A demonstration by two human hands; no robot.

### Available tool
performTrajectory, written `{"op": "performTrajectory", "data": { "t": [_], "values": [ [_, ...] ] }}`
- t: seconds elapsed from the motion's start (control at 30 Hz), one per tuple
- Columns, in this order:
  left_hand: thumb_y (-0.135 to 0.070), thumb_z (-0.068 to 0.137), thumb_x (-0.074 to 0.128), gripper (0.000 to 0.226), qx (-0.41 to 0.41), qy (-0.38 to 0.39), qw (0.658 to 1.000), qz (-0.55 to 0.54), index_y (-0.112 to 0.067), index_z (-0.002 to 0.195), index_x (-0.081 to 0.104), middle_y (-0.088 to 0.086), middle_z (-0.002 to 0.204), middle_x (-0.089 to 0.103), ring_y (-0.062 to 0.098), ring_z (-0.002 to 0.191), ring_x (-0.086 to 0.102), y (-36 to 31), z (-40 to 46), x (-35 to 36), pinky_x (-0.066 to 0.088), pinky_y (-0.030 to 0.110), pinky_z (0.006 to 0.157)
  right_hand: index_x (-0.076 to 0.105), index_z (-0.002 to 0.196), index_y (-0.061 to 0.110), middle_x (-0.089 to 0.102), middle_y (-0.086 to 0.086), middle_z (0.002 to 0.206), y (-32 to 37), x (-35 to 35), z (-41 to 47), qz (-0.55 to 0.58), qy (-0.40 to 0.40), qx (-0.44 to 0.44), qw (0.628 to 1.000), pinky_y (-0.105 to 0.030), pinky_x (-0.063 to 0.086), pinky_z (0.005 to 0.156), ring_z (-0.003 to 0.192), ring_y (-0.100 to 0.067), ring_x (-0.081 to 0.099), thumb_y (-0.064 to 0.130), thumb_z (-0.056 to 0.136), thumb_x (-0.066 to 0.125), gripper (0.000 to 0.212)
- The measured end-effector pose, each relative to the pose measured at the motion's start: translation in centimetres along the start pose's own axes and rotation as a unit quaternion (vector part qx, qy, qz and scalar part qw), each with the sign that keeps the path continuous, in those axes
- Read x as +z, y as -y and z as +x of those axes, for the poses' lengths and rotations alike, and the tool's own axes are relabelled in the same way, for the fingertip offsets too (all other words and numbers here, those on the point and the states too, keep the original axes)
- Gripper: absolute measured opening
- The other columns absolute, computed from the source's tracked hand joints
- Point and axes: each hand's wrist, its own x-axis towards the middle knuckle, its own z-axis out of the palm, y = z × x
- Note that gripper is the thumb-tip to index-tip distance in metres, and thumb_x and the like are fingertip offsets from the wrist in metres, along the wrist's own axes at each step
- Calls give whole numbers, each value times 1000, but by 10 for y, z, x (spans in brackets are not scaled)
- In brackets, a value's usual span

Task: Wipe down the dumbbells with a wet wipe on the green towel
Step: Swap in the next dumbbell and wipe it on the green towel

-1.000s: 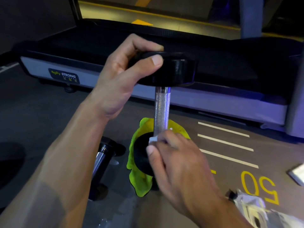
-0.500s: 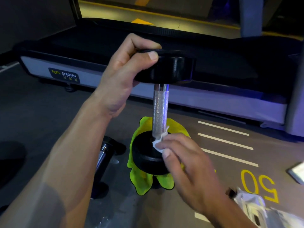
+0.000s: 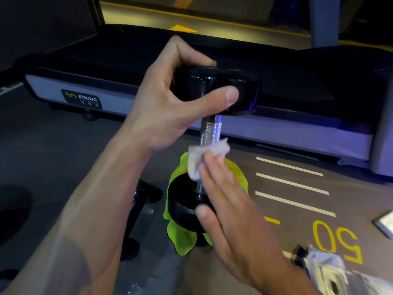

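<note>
A black dumbbell (image 3: 240, 94) with a knurled metal handle stands upright, its lower head resting on the green towel (image 3: 180, 237) on the floor. My left hand (image 3: 168, 107) grips the top head, fingers over it and thumb across its side. My right hand (image 3: 223, 201) presses a white wet wipe (image 3: 204, 156) against the handle about halfway up, with the fingers fairly straight. A second dumbbell (image 3: 138, 201) lies on the floor to the left of the towel, partly hidden by my left forearm.
A treadmill (image 3: 106, 90) marked "Body Strong" runs across the back. White stripes and a yellow "50" (image 3: 338, 241) mark the floor at right. A pack of wipes (image 3: 327, 271) lies at the lower right.
My right hand has slid the wipe up the handle from its base to about the middle. The dumbbell and my left hand have stayed put.
</note>
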Motion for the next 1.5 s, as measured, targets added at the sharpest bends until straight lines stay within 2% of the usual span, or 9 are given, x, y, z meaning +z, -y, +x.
{"op": "performTrajectory", "data": {
  "t": [0.2, 0.37, 0.5, 0.6, 0.7, 0.77, 0.93, 1.1, 1.5],
  "values": [
    [-31, 82, 84, 43, -19, -18, 1000, -13, -15, 108, 53, 24, 123, 65, 15, 102, 64, 6, 4, -4, 56, 33, 91, 4, 165, 18, -10, 9, 173, 18, 0, 3, 15, 10, 67, 998, -27, 13, 125, 157, -2, 0, 54, 107, 23, 71],
    [-33, 79, 84, 41, -43, -34, 998, -35, -22, 105, 55, 22, 126, 65, 13, 105, 63, 11, 3, -3, 55, 48, 99, 57, 145, 7, 51, -12, 154, 23, -1, -10, -156, 35, 101, 982, -44, 24, 118, 145, -17, 47, 57, 106, 19, 74],
    [-33, 77, 85, 41, -53, -34, 997, -46, -24, 103, 56, 9, 117, 67, 11, 104, 63, 11, 4, 0, 55, 45, 99, 67, 130, 0, 68, -17, 133, 37, 5, 2, -184, 0, 133, 974, -47, 25, 116, 129, -26, 63, 57, 104, 26, 75],
    [-33, 75, 85, 40, -58, -42, 995, -64, -25, 103, 57, 4, 117, 66, 11, 105, 64, 12, 3, -1, 55, 41, 98, 50, 147, -3, 50, -19, 154, 43, 10, 2, -99, -10, 151, 984, -40, 18, 119, 148, -25, 42, 61, 105, 13, 85],
    [-32, 76, 85, 38, -57, -53, 994, -79, -27, 101, 58, 7, 119, 67, 13, 108, 65, 12, 1, -3, 56, 39, 98, -4, 162, 12, -15, -1, 170, 47, 9, 10, 38, 5, 147, 988, -25, -8, 124, 156, -4, -16, 65, 101, 6, 82],
    [-32, 78, 84, 37, -53, -49, 995, -74, -28, 103, 57, 13, 123, 68, 12, 109, 66, 11, -1, -5, 56, 32, 94, -20, 159, 15, -32, 2, 166, 47, 3, 28, 47, -18, 119, 992, -25, -12, 125, 152, -4, -28, 58, 104, 15, 79],
    [-33, 81, 82, 38, -54, -40, 996, -51, -25, 108, 56, 17, 131, 65, 10, 111, 66, 12, -1, -13, 56, 29, 92, -10, 163, 10, -19, -7, 171, 41, 0, 58, -5, -66, 98, 993, -37, 10, 129, 157, -11, -17, 48, 107, 28, 77],
    [-30, 80, 82, 36, -49, -53, 994, -85, -25, 103, 56, 8, 123, 68, 12, 112, 65, 15, -3, -15, 55, 34, 96, -1, 164, 7, -10, -8, 173, 44, 10, 26, -21, -47, 98, 994, -23, 13, 126, 159, -10, -2, 52, 107, 29, 78],
    [-30, 83, 84, 38, -42, -58, 996, -48, -21, 108, 56, 13, 127, 68, 9, 109, 66, 7, -11, -19, 53, 25, 91, 18, 161, 19, -4, -13, 171, 72, 4, 64, -29, -66, 147, 987, -38, 39, 116, 157, -30, 18, 57, 101, 28, 72]
  ]
}}
